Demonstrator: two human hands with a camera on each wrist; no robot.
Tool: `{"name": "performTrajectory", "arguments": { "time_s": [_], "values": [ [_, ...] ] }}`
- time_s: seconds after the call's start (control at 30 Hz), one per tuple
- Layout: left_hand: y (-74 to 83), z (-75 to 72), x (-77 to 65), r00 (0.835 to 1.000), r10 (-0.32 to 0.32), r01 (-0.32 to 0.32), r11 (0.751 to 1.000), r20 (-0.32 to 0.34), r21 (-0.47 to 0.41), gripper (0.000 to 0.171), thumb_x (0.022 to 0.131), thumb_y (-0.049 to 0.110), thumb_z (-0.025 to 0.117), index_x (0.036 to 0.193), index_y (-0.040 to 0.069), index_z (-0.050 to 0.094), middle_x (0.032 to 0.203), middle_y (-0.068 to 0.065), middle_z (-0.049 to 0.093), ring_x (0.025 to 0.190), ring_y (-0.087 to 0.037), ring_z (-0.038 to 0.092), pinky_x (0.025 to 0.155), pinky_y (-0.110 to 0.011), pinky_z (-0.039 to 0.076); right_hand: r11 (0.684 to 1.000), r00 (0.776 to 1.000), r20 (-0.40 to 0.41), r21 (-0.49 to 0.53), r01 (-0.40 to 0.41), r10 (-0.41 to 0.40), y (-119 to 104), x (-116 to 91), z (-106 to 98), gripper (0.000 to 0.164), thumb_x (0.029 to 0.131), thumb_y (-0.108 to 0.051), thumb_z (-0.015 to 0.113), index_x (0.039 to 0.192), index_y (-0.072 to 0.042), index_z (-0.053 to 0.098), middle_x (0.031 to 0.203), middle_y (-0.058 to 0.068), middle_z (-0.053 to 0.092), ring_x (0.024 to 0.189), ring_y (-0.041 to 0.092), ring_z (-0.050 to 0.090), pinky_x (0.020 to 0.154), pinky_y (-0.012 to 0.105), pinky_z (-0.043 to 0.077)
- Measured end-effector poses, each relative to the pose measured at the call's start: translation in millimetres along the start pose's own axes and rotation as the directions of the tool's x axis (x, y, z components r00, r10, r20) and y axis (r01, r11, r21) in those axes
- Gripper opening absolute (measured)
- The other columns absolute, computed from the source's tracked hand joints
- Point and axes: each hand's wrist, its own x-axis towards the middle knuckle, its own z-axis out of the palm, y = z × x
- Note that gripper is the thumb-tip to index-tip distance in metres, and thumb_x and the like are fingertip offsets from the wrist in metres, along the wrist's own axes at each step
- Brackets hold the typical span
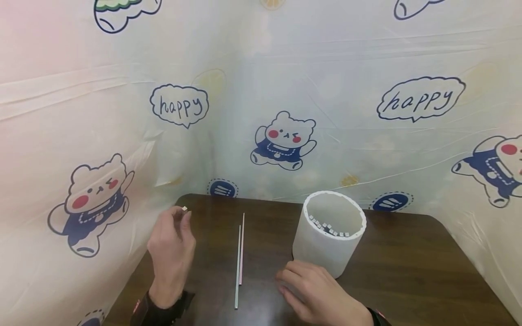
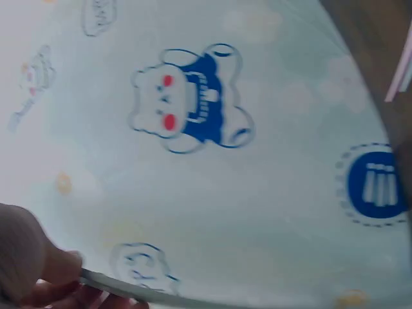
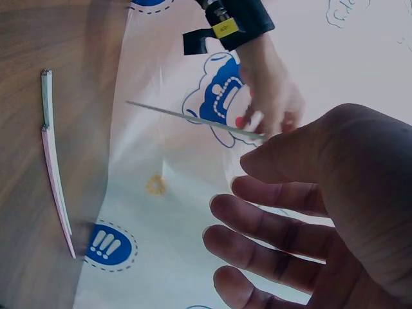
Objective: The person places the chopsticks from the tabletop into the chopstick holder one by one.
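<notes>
My left hand [image 1: 172,242], raised over the table's left side, pinches a pale grey-green chopstick [image 3: 193,119] between thumb and fingers. In the head view only the square end of that chopstick shows, at the fingertips. A pink chopstick [image 1: 242,253] and a pale green chopstick [image 1: 237,276] lie almost parallel on the table between my hands. My right hand [image 1: 311,290] hovers in front of a white cylindrical container [image 1: 316,246], holding nothing. Its fingers [image 3: 270,215] are loosely bent and a little apart. The square ends of several chopsticks [image 1: 326,227] show inside the container.
The dark brown wooden table [image 1: 408,267] has a rounded far edge. A pale curtain [image 1: 346,54] printed with cartoon bears surrounds it behind and at both sides. A black band [image 3: 248,22] is worn on my left wrist.
</notes>
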Motion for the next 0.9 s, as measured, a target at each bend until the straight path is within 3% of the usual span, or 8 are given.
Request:
{"name": "performTrajectory", "arguments": {
  "time_s": [0.17, 0.3, 0.4, 0.5, 0.63, 0.67, 0.77, 0.9],
  "values": [
    [32.8, -11.1, 7.3, 0.992, 0.092, -0.106, 0.979, -0.086, -0.175, 0.018, 0.092, 0.0, 0.07, 0.106, -0.01, 0.064, 0.094, -0.021, 0.068, 0.083, -0.03, 0.066, 0.082, -0.01, 0.049, 0.998, 0.99, -0.141, -0.058, 0.017, -0.025, 1.5, 9.3, -4.4, 0.026, 0.091, -0.02, 0.074, 0.116, -0.021, 0.067, 0.098, -0.012, 0.068, 0.082, 0.0, 0.062, 0.072, 0.014, 0.052],
    [64.5, -19.1, 10.6, 0.971, 0.171, -0.217, 0.922, -0.165, -0.32, 0.026, 0.099, 0.012, 0.064, 0.107, -0.013, 0.064, 0.093, -0.022, 0.07, 0.082, -0.026, 0.067, 0.084, -0.007, 0.052, 0.997, 0.974, -0.226, -0.071, -0.018, 0.001, 0.6, 19.5, -10.9, 0.033, 0.096, -0.023, 0.069, 0.128, -0.016, 0.064, 0.099, -0.01, 0.072, 0.082, 0.001, 0.066, 0.071, 0.016, 0.054],
    [87.3, -20.7, 13.1, 0.919, 0.275, -0.374, 0.833, -0.282, -0.408, 0.031, 0.1, 0.015, 0.063, 0.097, -0.016, 0.063, 0.084, -0.024, 0.069, 0.074, -0.025, 0.067, 0.075, -0.014, 0.057, 0.998, 0.966, -0.254, -0.035, -0.053, 0.042, -3.8, 25.6, -16.5, 0.04, 0.095, -0.023, 0.071, 0.134, -0.015, 0.061, 0.093, -0.011, 0.069, 0.075, 0.0, 0.062, 0.068, 0.01, 0.05],
    [107.4, -18.9, 15.1, 0.837, 0.364, -0.534, 0.703, -0.407, -0.47, 0.027, 0.097, 0.008, 0.067, 0.088, -0.017, 0.06, 0.074, -0.025, 0.065, 0.065, -0.026, 0.066, 0.065, -0.019, 0.058, 0.997, 0.964, -0.254, 0.029, -0.07, 0.075, -10.1, 28.1, -20.6, 0.043, 0.094, -0.026, 0.073, 0.134, -0.017, 0.061, 0.088, -0.013, 0.066, 0.071, -0.003, 0.058, 0.066, 0.006, 0.045],
    [123.7, -14.6, 15.8, 0.757, 0.427, -0.651, 0.553, -0.495, -0.52, 0.021, 0.093, 0.002, 0.069, 0.086, -0.016, 0.06, 0.069, -0.024, 0.064, 0.058, -0.025, 0.064, 0.055, -0.022, 0.055, 0.996, 0.96, -0.281, 0.092, 0.019, 0.007, -16.7, 30.5, -22.4, 0.034, 0.093, -0.023, 0.074, 0.126, -0.016, 0.065, 0.086, -0.012, 0.065, 0.07, -0.004, 0.056, 0.066, 0.003, 0.045],
    [125.8, -13.6, 14.9, 0.749, 0.435, -0.662, 0.531, -0.5, -0.529, 0.02, 0.093, 0.001, 0.069, 0.087, -0.016, 0.06, 0.069, -0.023, 0.065, 0.057, -0.025, 0.065, 0.054, -0.022, 0.055, 0.994, 0.956, -0.294, 0.1, 0.049, -0.018, -17.7, 31.2, -22.5, 0.03, 0.093, -0.021, 0.074, 0.122, -0.015, 0.067, 0.086, -0.012, 0.065, 0.07, -0.004, 0.056, 0.066, 0.003, 0.045],
    [130.7, -12.1, 9.5, 0.756, 0.446, -0.654, 0.49, -0.479, -0.576, 0.02, 0.092, 0.0, 0.07, 0.09, -0.016, 0.059, 0.071, -0.023, 0.066, 0.058, -0.023, 0.066, 0.053, -0.021, 0.055, 0.988, 0.932, -0.347, 0.073, 0.133, -0.1, -18.6, 33.4, -23.3, 0.015, 0.095, -0.017, 0.071, 0.11, -0.014, 0.07, 0.086, -0.01, 0.065, 0.071, -0.003, 0.057, 0.068, 0.004, 0.047],
    [137.3, -16.6, -3.7, 0.827, 0.424, -0.555, 0.508, -0.369, -0.659, 0.021, 0.091, 0.003, 0.072, 0.095, -0.015, 0.062, 0.079, -0.022, 0.07, 0.066, -0.022, 0.069, 0.062, -0.021, 0.058, 0.981, 0.899, -0.404, 0.018, 0.195, -0.172, -17.0, 35.5, -28.7, 0.012, 0.101, -0.017, 0.063, 0.104, -0.009, 0.07, 0.086, -0.007, 0.066, 0.072, 0.0, 0.058, 0.067, 0.007, 0.049]
  ]
}}
